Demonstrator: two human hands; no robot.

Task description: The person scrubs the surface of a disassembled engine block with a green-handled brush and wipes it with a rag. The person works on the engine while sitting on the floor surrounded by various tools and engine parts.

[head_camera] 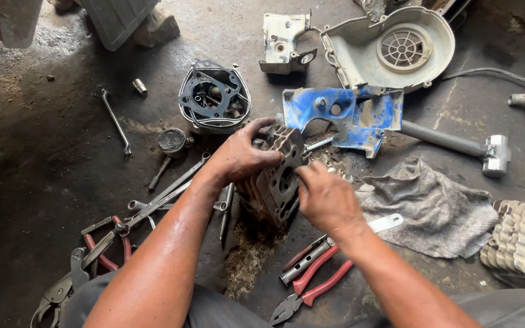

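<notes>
Gritty concrete floor (44, 152), finned metal cylinder block (274, 182), left hand (241, 155), right hand (326, 197) gripping

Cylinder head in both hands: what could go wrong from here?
1. The finned cylinder head stands tilted on edge on the gritty floor; the left hand and right hand look greasy, so it may slip.
2. Dirt could get into its open ports.
3. Red-handled pliers lie close beside the right forearm, easy to knock.

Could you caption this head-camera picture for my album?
Both hands, left and right, grip a finned engine cylinder amid scattered tools.
</notes>
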